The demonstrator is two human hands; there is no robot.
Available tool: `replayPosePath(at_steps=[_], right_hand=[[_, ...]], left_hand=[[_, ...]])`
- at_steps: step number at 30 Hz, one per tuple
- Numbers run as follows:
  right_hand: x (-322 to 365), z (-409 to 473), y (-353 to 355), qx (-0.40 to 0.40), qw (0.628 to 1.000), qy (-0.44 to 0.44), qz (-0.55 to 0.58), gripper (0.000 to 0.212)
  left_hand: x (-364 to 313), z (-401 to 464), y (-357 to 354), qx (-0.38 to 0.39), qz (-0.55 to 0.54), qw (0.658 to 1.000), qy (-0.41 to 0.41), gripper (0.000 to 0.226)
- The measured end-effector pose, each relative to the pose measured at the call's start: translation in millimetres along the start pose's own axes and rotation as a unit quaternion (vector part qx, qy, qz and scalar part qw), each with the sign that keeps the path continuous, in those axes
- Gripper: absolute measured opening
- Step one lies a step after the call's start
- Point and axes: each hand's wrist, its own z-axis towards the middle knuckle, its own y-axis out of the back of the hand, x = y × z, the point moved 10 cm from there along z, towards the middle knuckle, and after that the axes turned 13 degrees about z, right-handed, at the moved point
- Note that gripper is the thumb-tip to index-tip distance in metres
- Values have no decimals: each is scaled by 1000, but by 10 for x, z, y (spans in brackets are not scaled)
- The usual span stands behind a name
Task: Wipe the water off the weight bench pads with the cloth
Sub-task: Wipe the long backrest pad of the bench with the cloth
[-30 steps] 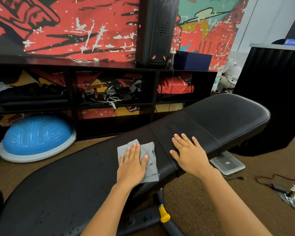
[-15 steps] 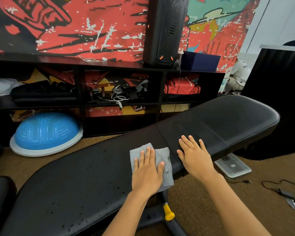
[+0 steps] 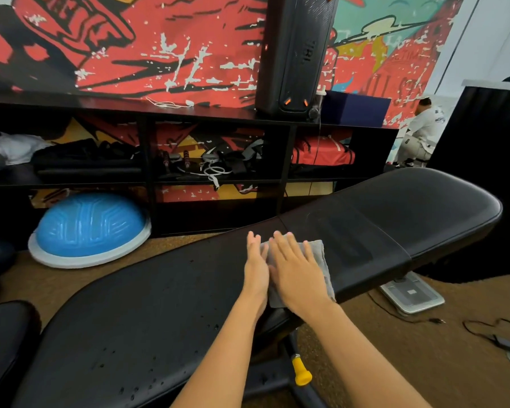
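Graffiti-style red, black and teal wall art (image 3: 159,45) fills the background above a low black shelf unit (image 3: 147,178), whose cubbies hold dark gear, cables and a red bag too shadowed to identify. Much is cut off: the tall black speaker (image 3: 295,54) on the shelf loses its top at the frame edge, and both forearms enter from the bottom edge.

On the long black weight bench pad (image 3: 147,313), running from lower left to upper right, a grey cloth (image 3: 318,260) lies flat near the seam where the second pad (image 3: 418,207) begins. Most of the cloth is hidden under the right hand (image 3: 298,269); only its far and right edges and a near corner show. That hand lies palm down on it with fingers straight and together, slightly blurred, pointing away from the body. The left hand (image 3: 256,266) sits just beside it on the left, also flat and straight-fingered; it rests on the pad, its inner edge meeting or overlapping the cloth edge, but which cannot be told.

Water droplets (image 3: 136,387) dot the pad nearer the body, left of and below the hands. A blue dome balance trainer (image 3: 86,228) sits on the brown carpet far left of the hands. A yellow-tipped lever (image 3: 301,372) shows under the bench, below the right forearm. Beyond the second pad, to the right, a flat grey device (image 3: 412,295) and cables lie on the floor.
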Motion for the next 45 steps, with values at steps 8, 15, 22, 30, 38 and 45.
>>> replayPosePath(at_steps=[8,15,22,30,38,45], right_hand=[[146,53,-521,119,993,-3,3,62],[422,-186,-643,124,991,41,13,85],[216,-416,-363,63,997,33,5,45],[-177,-195,-253,97,995,-2,-1,53],[-132,202,-413,124,992,-13,-8,51],[72,477,-645,140,990,-1,-4,51]], left_hand=[[174,-396,1220,-152,226,960,-62,46],[606,-1046,1889,-222,402,888,3,45],[1038,-1370,2180,-240,501,826,94,47],[1005,-1358,2154,-234,560,788,105,49],[1022,-1385,2168,-265,545,793,70,45],[997,-1418,2163,-280,551,784,61,47]])
